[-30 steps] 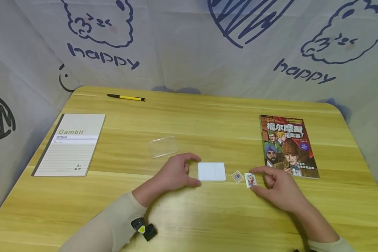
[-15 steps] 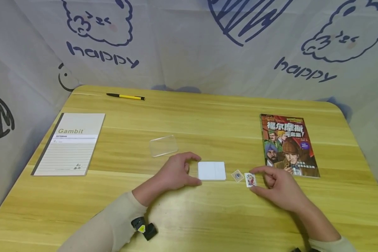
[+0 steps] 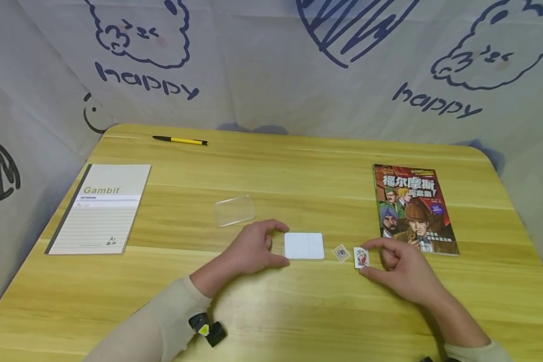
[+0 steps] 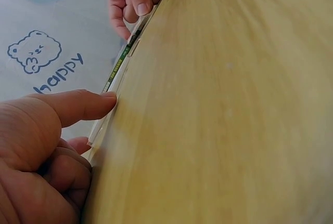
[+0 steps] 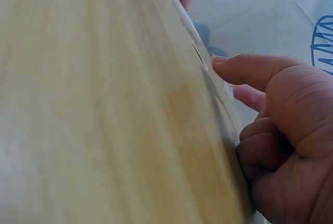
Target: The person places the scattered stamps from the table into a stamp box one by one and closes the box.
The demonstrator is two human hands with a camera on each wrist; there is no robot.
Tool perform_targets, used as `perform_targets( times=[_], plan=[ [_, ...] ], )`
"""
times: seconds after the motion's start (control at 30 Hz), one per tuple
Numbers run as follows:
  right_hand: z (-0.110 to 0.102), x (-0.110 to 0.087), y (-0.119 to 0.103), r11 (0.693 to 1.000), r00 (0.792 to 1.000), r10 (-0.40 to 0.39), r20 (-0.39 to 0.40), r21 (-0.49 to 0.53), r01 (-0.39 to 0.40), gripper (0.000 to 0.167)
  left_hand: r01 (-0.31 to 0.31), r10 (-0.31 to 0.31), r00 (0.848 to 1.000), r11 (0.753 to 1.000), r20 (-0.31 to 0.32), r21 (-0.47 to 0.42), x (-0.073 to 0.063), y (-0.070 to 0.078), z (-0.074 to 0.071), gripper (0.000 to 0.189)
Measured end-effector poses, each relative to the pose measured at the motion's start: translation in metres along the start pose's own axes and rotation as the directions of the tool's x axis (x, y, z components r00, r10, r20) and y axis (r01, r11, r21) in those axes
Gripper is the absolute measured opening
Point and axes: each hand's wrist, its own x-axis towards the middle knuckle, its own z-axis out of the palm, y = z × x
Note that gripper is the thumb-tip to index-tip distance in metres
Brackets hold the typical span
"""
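My left hand [image 3: 255,247] spans the left end of a flat white rectangular box [image 3: 304,246], thumb at its near corner and index finger at its far corner. In the left wrist view the box [image 4: 99,130] shows edge-on as a thin strip by the fingers. To the right, my right hand [image 3: 402,269] pinches a small playing card [image 3: 361,258] with a colourful figure, thumb below and index finger above. Between box and card lies another small card [image 3: 341,254], turned cornerwise, with a round dark emblem. The right hand's other fingers are curled in.
Behind the left hand lies a clear plastic lid [image 3: 235,211]. A comic-style book [image 3: 414,211] lies just beyond the right hand. At the left is a Gambit notebook [image 3: 99,211], and a yellow and black pen [image 3: 181,141] lies near the table's [image 3: 289,166] far edge.
The small card in my right hand has shifted slightly to the right, away from the cornerwise card. My left hand and the white box have stayed put.
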Motion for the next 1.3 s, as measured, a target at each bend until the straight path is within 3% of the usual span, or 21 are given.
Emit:
perform_targets(
  times=[0.13,0.3,0.67,1.3],
  plan=[
    [0.001,0.000,0.001,0.999,1.000,-0.005,-0.025,0.044,0.006,0.042,-0.005,0.005,1.000,1.000,0.002,0.004,0.000,0.000,0.000,0.063],
    [0.005,0.001,-0.002,0.992,0.996,-0.064,-0.055,0.102,0.070,0.045,-0.007,0.007,1.000,1.000,0.001,0.005,-0.001,0.000,-0.001,0.063],
    [0.023,0.017,-0.024,0.980,0.995,-0.090,-0.044,0.176,0.097,0.045,-0.011,0.011,1.000,1.000,-0.002,0.012,-0.001,-0.001,0.000,0.063],
    [0.057,0.050,-0.057,0.987,1.000,-0.022,0.022,0.159,0.018,0.040,-0.007,0.007,1.000,1.000,-0.007,0.018,0.000,0.000,-0.001,0.063]
  ],
)
